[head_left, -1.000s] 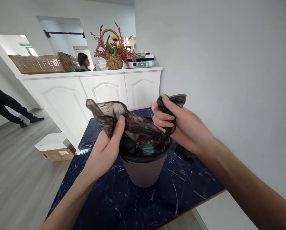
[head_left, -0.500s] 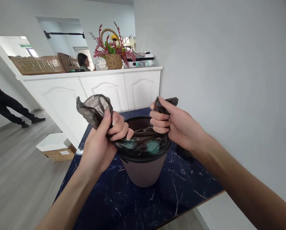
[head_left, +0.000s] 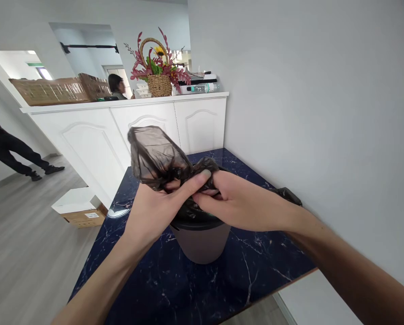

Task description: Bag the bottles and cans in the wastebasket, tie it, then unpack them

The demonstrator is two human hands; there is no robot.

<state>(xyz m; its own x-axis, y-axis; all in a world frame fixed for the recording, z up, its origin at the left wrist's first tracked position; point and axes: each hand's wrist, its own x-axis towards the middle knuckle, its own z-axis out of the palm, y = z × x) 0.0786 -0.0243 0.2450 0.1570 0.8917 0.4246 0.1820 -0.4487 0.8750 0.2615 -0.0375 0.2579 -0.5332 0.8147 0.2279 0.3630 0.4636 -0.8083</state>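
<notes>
Both hands bunch a bin liner over the bin.
Left hand (head_left: 154, 210) and right hand (head_left: 237, 205), together, pinch the dark bag (head_left: 157, 155); they hide the bin (head_left: 202, 239) mouth, near the table's (head_left: 174, 284) wall edge.

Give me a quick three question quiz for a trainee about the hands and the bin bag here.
1. True or false: both hands grip the black bin bag above the small bin.
2. The bin stands on: A) the wooden floor, B) the dark marble tabletop, C) the white cabinet.
3. Fill in: on the far white counter stands a wicker basket of ____.

Key
1. True: left hand and right hand meet at the bag's gathered top.
2. B
3. flowers
</notes>
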